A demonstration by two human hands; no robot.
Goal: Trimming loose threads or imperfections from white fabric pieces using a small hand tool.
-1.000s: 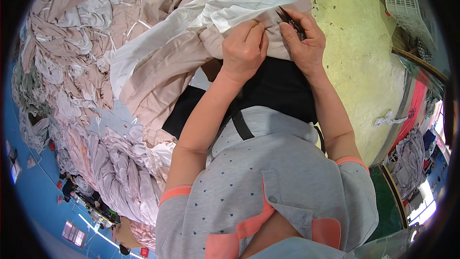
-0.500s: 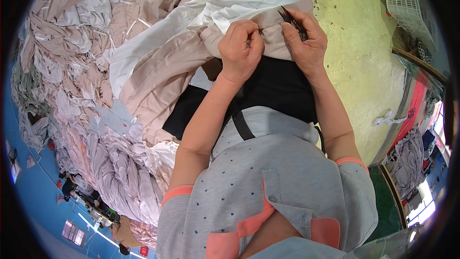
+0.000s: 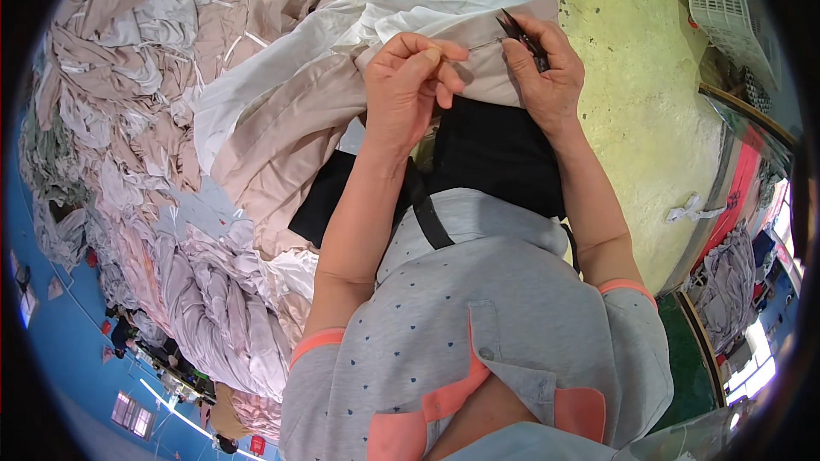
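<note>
Across my lap lies a beige and white cloth (image 3: 290,132), its beige edge running up under both hands. My right hand (image 3: 551,77) is closed around a small pair of dark thread snips (image 3: 510,27), whose pointed blades stick out past the index finger. The right thumb rests at the beige edge. Just left of it, my left hand (image 3: 401,90) hovers over the cloth with its fingers apart and loosely bent. Nothing can be made out between them, though a thin thread would be too small to see.
Heaps of beige, white and lilac fabric (image 3: 213,290) spread over the left side. A worn yellow floor (image 3: 641,119) lies to the right, with a white plastic crate (image 3: 717,4) at its far edge. A white scrap (image 3: 694,210) sits near a red strip (image 3: 739,188).
My left hand has loosened from a pinch at the cloth's edge and shifted slightly left, its fingers now spread. The right hand with the snips has stayed almost still.
</note>
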